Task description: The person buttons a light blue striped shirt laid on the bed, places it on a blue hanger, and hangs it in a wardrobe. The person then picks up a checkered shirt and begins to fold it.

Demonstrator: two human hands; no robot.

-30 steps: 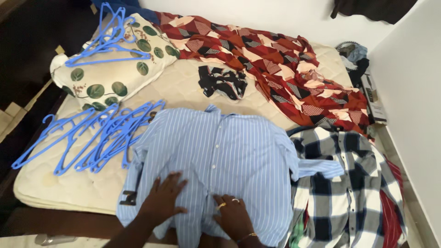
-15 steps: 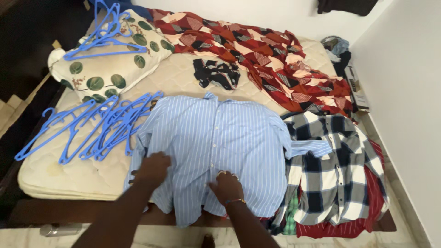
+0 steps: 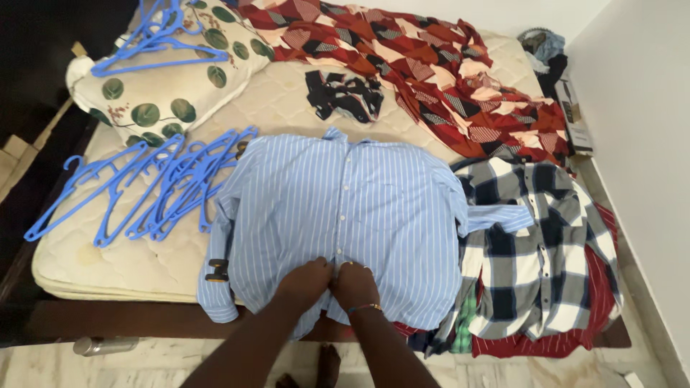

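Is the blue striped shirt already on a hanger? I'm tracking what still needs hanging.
No: the blue striped shirt lies flat on the mattress, while the blue hangers lie bare beside it.

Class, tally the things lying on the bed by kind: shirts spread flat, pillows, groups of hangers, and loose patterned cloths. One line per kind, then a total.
Shirts spread flat: 2, the blue striped shirt under both hands and the checked shirt
Pillows: 1, the leaf-print pillow
Hanger groups: 2, the hangers on the pillow and the hanger pile on the mattress
Loose patterned cloths: 2, the red patterned cloth and the small dark cloth
Total: 7
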